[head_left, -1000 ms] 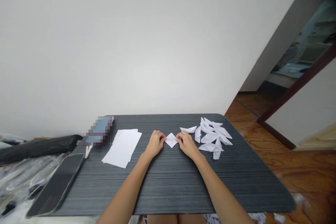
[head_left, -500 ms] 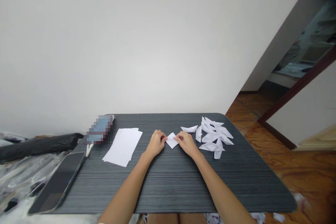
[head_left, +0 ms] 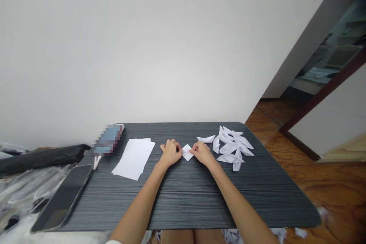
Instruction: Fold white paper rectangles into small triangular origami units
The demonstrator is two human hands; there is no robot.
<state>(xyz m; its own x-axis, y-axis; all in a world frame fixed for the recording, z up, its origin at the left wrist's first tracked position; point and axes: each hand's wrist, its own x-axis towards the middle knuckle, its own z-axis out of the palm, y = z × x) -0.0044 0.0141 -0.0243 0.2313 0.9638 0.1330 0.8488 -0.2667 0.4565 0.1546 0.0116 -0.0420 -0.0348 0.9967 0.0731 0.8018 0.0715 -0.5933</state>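
Note:
A small folded white paper (head_left: 187,154), diamond-shaped with creases, lies on the dark table between my hands. My left hand (head_left: 172,152) pinches its left corner with thumb and forefinger, the other fingers spread outward. At the right corner, my right hand (head_left: 201,151) is closed on the paper, its thumb resting on top. Just beyond my right hand sits a folded paper boat (head_left: 206,139). A heap of similar paper boats (head_left: 235,147) spreads to the right of it.
Blank white sheets (head_left: 134,159) lie left of my hands. A pixelated device (head_left: 108,140) stands at the back left of the table (head_left: 194,202), and a dark phone (head_left: 64,196) lies along its left edge. Plastic-wrapped stuff (head_left: 27,190) is beyond. A white wall (head_left: 171,45) rises behind.
The fingers of my left hand have spread outward to the left while its pinch stays at the paper's corner. My right hand and the paper have hardly moved.

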